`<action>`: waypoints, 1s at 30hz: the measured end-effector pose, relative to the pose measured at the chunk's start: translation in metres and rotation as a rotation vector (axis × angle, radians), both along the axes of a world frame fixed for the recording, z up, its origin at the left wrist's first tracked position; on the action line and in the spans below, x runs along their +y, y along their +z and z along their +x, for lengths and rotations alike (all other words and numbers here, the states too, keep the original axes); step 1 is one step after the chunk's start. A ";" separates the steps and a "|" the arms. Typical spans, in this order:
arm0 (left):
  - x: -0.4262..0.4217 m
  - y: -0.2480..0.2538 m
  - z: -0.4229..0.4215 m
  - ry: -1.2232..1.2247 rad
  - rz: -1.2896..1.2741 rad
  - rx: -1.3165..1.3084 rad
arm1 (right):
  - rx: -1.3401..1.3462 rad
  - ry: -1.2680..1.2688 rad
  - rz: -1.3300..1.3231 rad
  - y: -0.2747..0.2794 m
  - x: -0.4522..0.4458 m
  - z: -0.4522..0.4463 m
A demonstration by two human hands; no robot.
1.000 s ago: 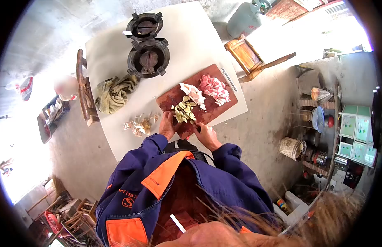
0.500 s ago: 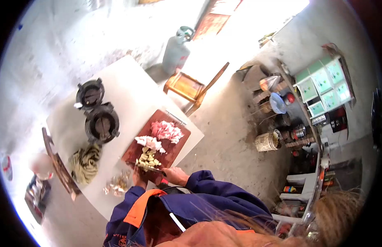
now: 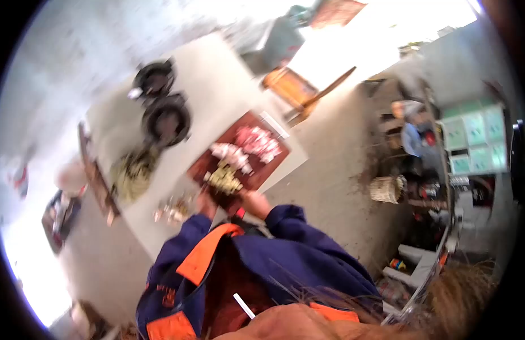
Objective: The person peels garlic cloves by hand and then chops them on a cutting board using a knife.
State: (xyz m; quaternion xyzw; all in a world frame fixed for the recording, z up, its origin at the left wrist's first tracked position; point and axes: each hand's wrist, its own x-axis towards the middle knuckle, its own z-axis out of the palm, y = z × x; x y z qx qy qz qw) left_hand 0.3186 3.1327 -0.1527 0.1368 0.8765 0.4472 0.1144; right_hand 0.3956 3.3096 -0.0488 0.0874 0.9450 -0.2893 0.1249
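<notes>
A reddish-brown cutting board [image 3: 255, 179] lies tilted on the pale table. On it are pink meat pieces [image 3: 259, 143], whitish pieces [image 3: 231, 156] and a pile of pale yellow-green pieces [image 3: 223, 178] nearest me. My left hand [image 3: 206, 203] is at the board's lower left edge, close to the yellow-green pile; its fingers are smeared. At the near right edge is my right hand [image 3: 254, 203], its fingers closed around something blurred, with a dark shape between the hands. Papery scraps [image 3: 175, 212] lie left of my left hand.
Two black round burner-like stands [image 3: 167, 120] and a greenish cloth [image 3: 133, 174] are on the table [image 3: 211, 68]. Wooden chairs [image 3: 291, 89] stand at its right and left sides. A gas cylinder [image 3: 282, 42] stands behind; a woven basket [image 3: 386, 189] is on the right.
The view swung right, then partly back left, and is now blurred. A dark blade seen at the pile half a second ago is no longer distinct. Both hands remain by the board.
</notes>
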 end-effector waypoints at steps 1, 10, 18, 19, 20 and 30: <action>-0.001 0.001 -0.003 -0.036 -0.053 0.178 | -0.085 -0.054 -0.068 0.004 -0.001 -0.004; 0.014 0.032 -0.007 0.051 -0.032 0.162 | -0.133 0.011 0.006 0.026 -0.005 -0.004; 0.012 0.043 -0.007 0.056 0.007 0.086 | -0.074 -0.027 -0.074 0.009 -0.005 -0.017; 0.013 0.038 -0.010 0.069 0.029 0.108 | -0.067 -0.025 -0.070 0.013 -0.003 -0.020; 0.013 0.033 -0.009 0.085 0.047 0.123 | -0.093 0.003 -0.053 0.016 -0.001 -0.020; 0.012 0.041 -0.001 0.112 0.038 0.083 | -0.150 -0.005 -0.054 0.008 -0.015 -0.020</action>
